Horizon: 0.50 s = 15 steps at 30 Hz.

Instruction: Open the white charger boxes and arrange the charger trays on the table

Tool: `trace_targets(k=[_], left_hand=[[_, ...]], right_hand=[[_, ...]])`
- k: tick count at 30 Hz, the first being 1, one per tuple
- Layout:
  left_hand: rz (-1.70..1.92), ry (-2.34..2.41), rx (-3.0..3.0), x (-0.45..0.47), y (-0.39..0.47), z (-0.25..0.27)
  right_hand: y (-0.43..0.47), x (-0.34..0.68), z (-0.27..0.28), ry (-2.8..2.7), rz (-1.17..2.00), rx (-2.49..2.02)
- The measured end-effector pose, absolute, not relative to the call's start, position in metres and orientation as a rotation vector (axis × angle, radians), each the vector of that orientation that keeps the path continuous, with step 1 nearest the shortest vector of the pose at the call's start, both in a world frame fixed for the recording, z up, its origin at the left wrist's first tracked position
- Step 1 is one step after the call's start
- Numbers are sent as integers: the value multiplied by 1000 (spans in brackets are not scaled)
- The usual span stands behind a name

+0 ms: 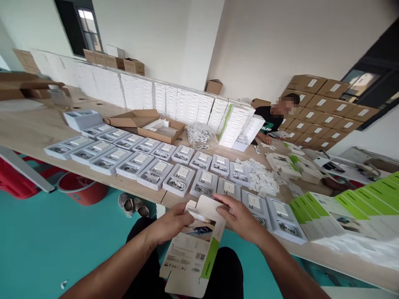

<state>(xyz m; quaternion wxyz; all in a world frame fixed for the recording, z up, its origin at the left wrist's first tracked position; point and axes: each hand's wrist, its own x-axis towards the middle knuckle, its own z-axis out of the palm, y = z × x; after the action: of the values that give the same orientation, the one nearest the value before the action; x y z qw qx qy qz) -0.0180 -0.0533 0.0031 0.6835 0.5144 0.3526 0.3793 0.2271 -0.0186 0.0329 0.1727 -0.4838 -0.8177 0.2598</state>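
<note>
Above my lap, both hands hold a flattened printed carton [187,253], white with a green strip, a photo and small text. My left hand [173,222] pinches its upper left edge, thumb on the printed face. At the top flap, my right hand [240,216] grips the right corner between thumb and fingers. Just beyond the carton, two rows of white trays [179,179] line the table, each with a white block and a coiled cable. The carton's back and some fingertips are hidden.
Unfolded green-and-white cartons [321,211] lie at the right. Small white pieces [262,176] are heaped mid-table near an open cardboard box [162,128]. Tall stacks of white boxes [174,101] stand behind. A co-worker [271,118] sits across the table. A red bucket [82,191] stands on the floor.
</note>
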Motion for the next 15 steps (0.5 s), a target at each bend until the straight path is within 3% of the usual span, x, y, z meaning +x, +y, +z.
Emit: trace_targets(k=[3, 7, 11, 15], left_hand=[[825, 823, 1209, -15, -41, 7], [587, 842, 1480, -17, -21, 23], [242, 826, 1796, -6, -2, 56], [265, 937, 2144, 22, 2, 74]], right_hand=[[-8, 232, 39, -2296, 1007, -1331], [-8, 234, 45, -2386, 931, -1335], [-19, 232, 44, -2497, 670, -1351], [-31, 228, 36, -2466, 175, -1431]])
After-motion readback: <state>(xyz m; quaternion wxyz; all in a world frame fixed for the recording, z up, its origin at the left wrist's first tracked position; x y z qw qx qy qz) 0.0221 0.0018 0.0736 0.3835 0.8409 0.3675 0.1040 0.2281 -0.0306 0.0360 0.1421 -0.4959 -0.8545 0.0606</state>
